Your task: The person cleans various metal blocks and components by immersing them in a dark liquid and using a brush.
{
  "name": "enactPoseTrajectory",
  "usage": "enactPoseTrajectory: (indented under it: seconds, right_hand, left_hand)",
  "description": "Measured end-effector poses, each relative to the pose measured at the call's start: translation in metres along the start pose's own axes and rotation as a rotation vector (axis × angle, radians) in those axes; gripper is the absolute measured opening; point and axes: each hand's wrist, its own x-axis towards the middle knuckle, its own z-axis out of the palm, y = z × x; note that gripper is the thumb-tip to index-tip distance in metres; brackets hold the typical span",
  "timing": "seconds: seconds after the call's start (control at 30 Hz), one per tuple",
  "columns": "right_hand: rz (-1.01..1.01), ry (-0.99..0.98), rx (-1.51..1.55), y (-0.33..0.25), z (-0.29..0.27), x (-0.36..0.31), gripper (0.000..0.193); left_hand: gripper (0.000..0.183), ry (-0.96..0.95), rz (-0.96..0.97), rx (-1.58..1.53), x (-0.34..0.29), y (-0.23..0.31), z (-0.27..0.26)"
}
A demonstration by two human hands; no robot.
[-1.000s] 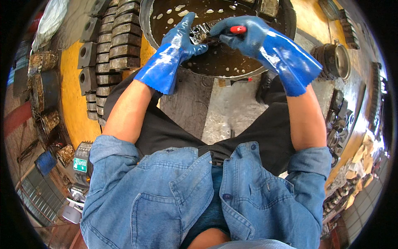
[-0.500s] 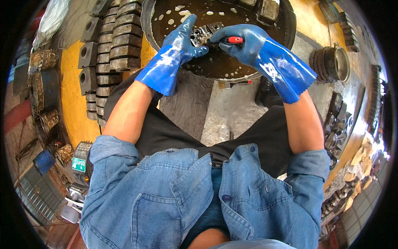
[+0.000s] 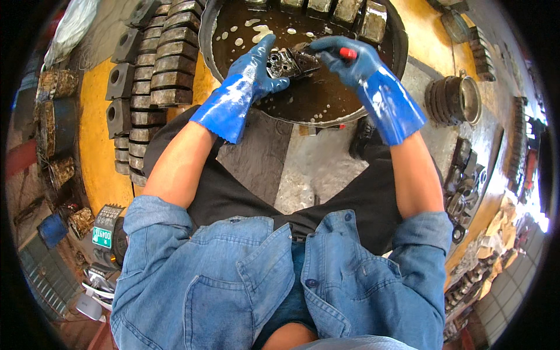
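Both hands wear blue rubber gloves above a round basin (image 3: pixel 211 64) of brown, oily liquid with pale foam patches. My left hand (image 3: pixel 255 69) grips the left side of a dark, wet metal block (image 3: pixel 284 61) with round holes, its thumb below and fingers above. My right hand (image 3: pixel 350 61) is closed around a red-handled brush (image 3: pixel 348 53). The brush's working end is mostly hidden by the glove and sits at the block's upper right edge.
Several wet metal blocks (image 3: pixel 373 23) line the basin's far rim. Stacked dark blocks (image 3: pixel 173 73) stand at the left on a yellow surface. To the right are a ribbed metal ring stack (image 3: pixel 446 100) and loose metal parts (image 3: pixel 464 186).
My right hand has shifted slightly right and drawn back from the block's face with the brush. The block is tilted differently, showing more of its side. More blocks at the far rim have come into view.
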Motion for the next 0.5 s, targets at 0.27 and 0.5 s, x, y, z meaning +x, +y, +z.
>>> enactPoseTrajectory:
  seconds: [0.27, 0.5]
  right_hand:
    - [-0.037, 0.02, 0.01, -0.005, 0.022, -0.009, 0.022]
    - [0.19, 0.326, 0.009, 0.006, 0.006, 0.0, 0.02]
  left_hand:
    - [0.113, 0.117, 0.153, 0.0, 0.003, -0.028, 0.017]
    - [0.112, 0.045, 0.04, -0.005, -0.006, 0.002, -0.007]
